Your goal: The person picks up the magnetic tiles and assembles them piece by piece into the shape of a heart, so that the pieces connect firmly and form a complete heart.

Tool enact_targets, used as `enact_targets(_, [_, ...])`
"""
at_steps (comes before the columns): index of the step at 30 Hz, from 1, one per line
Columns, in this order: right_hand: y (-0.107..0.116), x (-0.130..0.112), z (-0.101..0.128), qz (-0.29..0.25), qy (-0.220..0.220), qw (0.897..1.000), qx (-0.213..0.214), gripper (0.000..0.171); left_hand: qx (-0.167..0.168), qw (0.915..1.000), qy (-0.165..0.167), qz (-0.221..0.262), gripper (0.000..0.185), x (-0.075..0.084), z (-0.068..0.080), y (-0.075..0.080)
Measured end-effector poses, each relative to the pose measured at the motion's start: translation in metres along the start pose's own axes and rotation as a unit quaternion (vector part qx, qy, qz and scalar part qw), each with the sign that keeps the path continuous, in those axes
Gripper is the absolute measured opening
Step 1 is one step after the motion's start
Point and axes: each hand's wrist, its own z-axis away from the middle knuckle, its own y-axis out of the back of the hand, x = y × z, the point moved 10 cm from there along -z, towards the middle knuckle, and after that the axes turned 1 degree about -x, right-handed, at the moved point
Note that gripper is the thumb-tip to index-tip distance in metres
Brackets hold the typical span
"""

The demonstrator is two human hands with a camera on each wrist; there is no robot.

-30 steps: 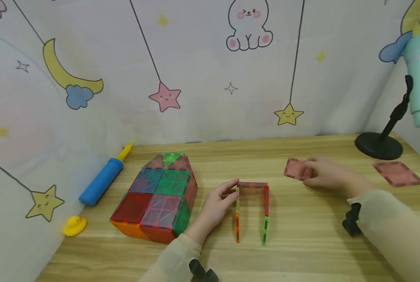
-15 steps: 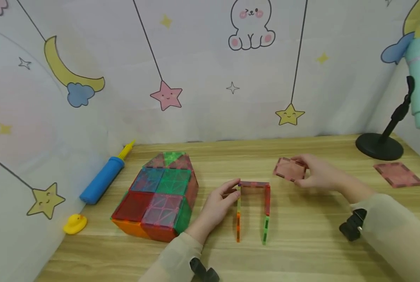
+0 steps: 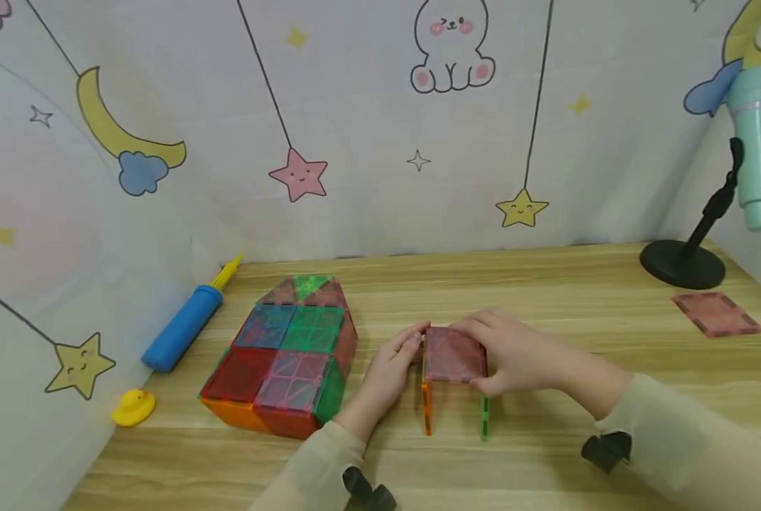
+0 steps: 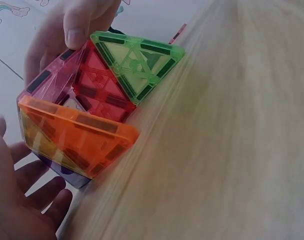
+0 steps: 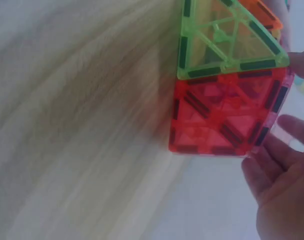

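A pink square magnetic tile (image 3: 452,360) lies over the top of a small upright structure of magnetic tiles. My right hand (image 3: 515,353) holds this tile, its thumb at the near edge and fingers at the far edge. My left hand (image 3: 387,372) touches the structure's left side with loosely extended fingers. In the left wrist view, an orange triangular tile (image 4: 99,140) and a green triangular tile (image 4: 142,65) stand at the front ends of the walls. The right wrist view shows a red square tile (image 5: 227,115) forming the right wall.
Left of my left hand sits a larger block of coloured tiles (image 3: 278,355). Another pink square tile (image 3: 717,314) lies far right, near a microphone stand (image 3: 682,264). A blue pump (image 3: 182,326) and a yellow rubber duck (image 3: 133,407) are at the left beside the wall cloth.
My right hand has lifted the pink tile from the table, carried it left and set it over the structure's top. My left hand has stayed at the structure's left side.
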Motion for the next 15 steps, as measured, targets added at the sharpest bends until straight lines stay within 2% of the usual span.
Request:
enact_targets(2, [-0.003,0.001,0.002,-0.001,0.001,1.0,0.0,0.071,0.0,1.0,0.002,-0.003,0.045,0.001,0.0,0.0])
enact_targets(4, [-0.004,0.005,0.005,-0.023,-0.004,1.0,0.0,0.072,-0.004,0.9999,0.004,-0.009,0.046,0.002,0.0,-0.001])
enact_targets(8, [0.003,0.031,0.017,-0.074,-0.059,0.996,0.006,0.074,-0.009,0.9999,0.005,-0.009,0.047,0.003,0.0,-0.002])
enact_targets(10, [0.014,0.059,0.03,-0.086,-0.099,0.991,0.024,0.071,-0.01,0.9999,0.001,-0.01,0.047,0.004,0.001,-0.002])
enact_targets(12, [0.026,0.098,0.051,-0.076,-0.148,0.985,0.043,0.067,-0.011,0.9999,-0.005,-0.011,0.047,0.005,0.001,-0.004])
enact_targets(15, [0.043,0.164,0.096,-0.003,-0.231,0.972,0.045,0.062,-0.011,0.9999,-0.008,-0.01,0.046,0.006,0.0,-0.005])
